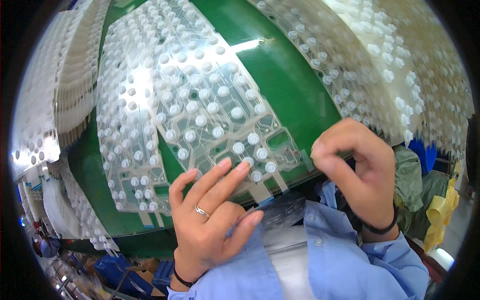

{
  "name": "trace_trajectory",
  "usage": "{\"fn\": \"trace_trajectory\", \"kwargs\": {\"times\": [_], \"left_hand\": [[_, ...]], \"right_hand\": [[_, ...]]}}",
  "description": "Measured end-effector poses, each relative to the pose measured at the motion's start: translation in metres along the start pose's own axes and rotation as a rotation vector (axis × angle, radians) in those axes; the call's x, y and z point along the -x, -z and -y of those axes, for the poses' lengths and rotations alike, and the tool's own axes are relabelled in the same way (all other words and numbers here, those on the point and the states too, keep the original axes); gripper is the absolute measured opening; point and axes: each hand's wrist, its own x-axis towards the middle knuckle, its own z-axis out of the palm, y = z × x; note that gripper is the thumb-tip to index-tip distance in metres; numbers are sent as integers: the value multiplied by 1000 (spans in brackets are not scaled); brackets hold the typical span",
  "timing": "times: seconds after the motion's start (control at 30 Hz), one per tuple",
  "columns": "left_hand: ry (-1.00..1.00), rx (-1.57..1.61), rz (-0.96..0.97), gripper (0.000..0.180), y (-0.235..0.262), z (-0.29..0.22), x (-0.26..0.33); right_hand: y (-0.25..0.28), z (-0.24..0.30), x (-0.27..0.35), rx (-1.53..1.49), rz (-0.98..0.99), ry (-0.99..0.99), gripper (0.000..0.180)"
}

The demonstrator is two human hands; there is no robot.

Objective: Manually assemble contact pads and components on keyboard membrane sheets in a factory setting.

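Left grip [211,221] lies spread, empty, on sheet edge [256,183]; right grip [359,170] pinches, contents unclear, beside bare table [304,107].

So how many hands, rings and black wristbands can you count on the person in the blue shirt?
Hands: 2, the left hand and the right hand
Rings: 1, the silver ring
Black wristbands: 2, one on each wrist
Total: 5

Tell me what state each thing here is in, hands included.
Middle clear sheet: flat on the green table
Left clear sheet: flat
Left stack: layered
Right stack: layered
Left hand: open, fingers over the middle clear sheet's near edge
Right hand: curled, thumb against forefinger; contents unclear
Blue shirt: unbuttoned, open
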Motion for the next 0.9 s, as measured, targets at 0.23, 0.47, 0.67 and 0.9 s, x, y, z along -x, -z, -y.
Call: {"fn": "trace_trajectory", "kwargs": {"times": [0.23, 0.47, 0.67, 0.9], "left_hand": [[-107, 9, 5, 28, -3, 9, 5], [-135, -7, 0, 31, -5, 13, 5], [-145, -18, -1, 32, -5, 13, 5], [-134, -26, 10, 33, -4, 13, 5]], "right_hand": [[-11, -6, -22, -25, 5, -251, 4], [-20, -12, -25, 163, -24, -133, 2], [-21, -9, -24, 185, -36, -160, 3], [-23, -8, -25, 198, -37, -171, 4]]}}
